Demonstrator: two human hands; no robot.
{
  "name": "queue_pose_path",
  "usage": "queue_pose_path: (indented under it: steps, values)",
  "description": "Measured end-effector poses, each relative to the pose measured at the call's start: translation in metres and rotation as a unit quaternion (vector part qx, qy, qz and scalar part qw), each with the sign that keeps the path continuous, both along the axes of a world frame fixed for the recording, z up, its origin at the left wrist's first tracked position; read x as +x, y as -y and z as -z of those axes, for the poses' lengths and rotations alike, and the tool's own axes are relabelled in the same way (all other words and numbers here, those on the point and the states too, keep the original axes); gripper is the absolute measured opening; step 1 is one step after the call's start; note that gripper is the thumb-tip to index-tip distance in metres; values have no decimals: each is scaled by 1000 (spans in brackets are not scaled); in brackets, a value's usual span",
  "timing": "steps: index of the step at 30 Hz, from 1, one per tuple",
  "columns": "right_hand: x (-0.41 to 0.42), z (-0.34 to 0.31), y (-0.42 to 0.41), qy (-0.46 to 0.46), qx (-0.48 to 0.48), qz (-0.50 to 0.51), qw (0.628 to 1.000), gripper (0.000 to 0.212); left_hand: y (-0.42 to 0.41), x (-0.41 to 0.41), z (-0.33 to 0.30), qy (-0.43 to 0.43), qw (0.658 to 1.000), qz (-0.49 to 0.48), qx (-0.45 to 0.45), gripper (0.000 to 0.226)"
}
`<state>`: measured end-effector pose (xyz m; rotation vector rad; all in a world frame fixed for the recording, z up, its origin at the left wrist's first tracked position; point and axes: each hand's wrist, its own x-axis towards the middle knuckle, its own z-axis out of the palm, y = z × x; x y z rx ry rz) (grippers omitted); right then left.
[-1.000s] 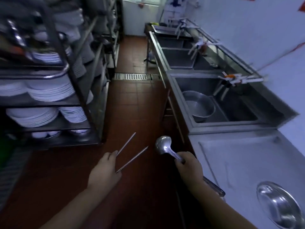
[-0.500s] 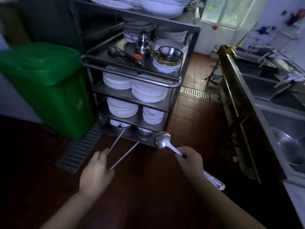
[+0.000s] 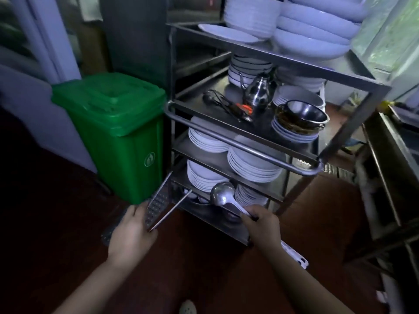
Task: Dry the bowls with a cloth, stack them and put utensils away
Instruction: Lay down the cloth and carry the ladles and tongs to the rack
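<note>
My left hand [image 3: 130,232] has its fingers curled round two metal chopsticks [image 3: 169,210], which splay up and away from it toward the foot of the cart [image 3: 238,146]. My right hand [image 3: 260,225] grips one ladle [image 3: 223,197] by the handle, fingers wrapped round it, the bowl of the ladle up and to the left, in front of the lowest plates.

Just beyond both hands stands the cart. I count four plate stacks [image 3: 251,165] on its two lower shelves, two on each. On the tray shelf above sit one kettle [image 3: 258,92], one dark bowl [image 3: 302,114] on a short stack of plates, and a few dark utensils [image 3: 224,105] whose number I cannot tell. Higher up are more piles of white bowls [image 3: 313,30]; I cannot count them.

Left of the cart, just beside it, is one green bin [image 3: 118,130] with its lid shut. One steel counter [image 3: 392,155] runs along the right edge.
</note>
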<state>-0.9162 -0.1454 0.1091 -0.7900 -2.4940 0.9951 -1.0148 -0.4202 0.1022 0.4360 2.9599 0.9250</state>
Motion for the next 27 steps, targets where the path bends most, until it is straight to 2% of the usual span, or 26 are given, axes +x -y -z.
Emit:
queue_pose_path:
  steps: [3,9,16,24,27]
  values:
    - [-60,-4,-24,1,-7,-4,1000,12,-18,-51,-14,-3,1000,-15,-8,76]
    - [-165,-35,-58,-59,2,-31,998,12,-52,-140,-35,-29,999,-29,14,78]
    - [-271,-60,-87,-104,65,-48,991,15,-83,-228,-46,-35,998,-22,54,77]
    - [-389,-73,-115,-17,138,27,990,13,-101,-343,-62,-9,995,42,87,74]
    - [-432,-72,-123,-5,125,43,991,8,-100,-384,-64,-6,993,86,82,75]
